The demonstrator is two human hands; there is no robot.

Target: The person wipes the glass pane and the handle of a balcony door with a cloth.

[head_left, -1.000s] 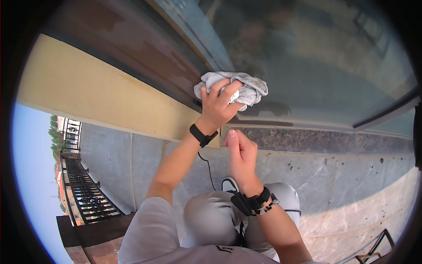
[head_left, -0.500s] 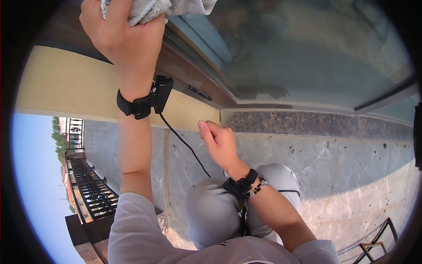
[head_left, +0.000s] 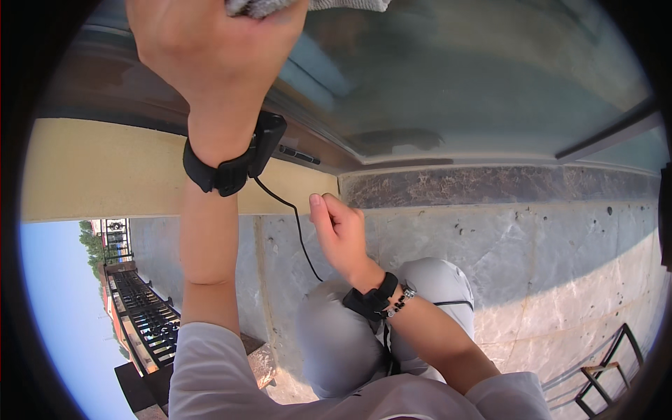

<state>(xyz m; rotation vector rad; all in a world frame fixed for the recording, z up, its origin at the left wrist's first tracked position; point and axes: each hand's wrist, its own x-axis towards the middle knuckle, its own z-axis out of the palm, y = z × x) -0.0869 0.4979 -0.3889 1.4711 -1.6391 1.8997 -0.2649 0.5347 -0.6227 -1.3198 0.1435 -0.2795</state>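
Note:
My left hand (head_left: 210, 52) is raised high at the top of the view, gripping a grey-white cloth (head_left: 280, 5) against the glass pane (head_left: 455, 77); only the cloth's lower edge shows. A black wrist device (head_left: 234, 164) with a thin cable sits on that wrist. My right hand (head_left: 339, 234) hangs lower in front of me, fingers loosely curled, holding nothing, near the stone sill (head_left: 490, 185). It wears a black band and a bead bracelet (head_left: 381, 301).
A dark window frame (head_left: 308, 150) runs under the glass. Below lies a stone-paved floor (head_left: 560, 259), my grey-trousered knees (head_left: 350, 336), a metal rack (head_left: 602, 364) at lower right and a black railing (head_left: 143, 315) at lower left.
My left hand has lifted the cloth from the glass's lower part up to the top of the view. My right hand has dropped slightly and curled.

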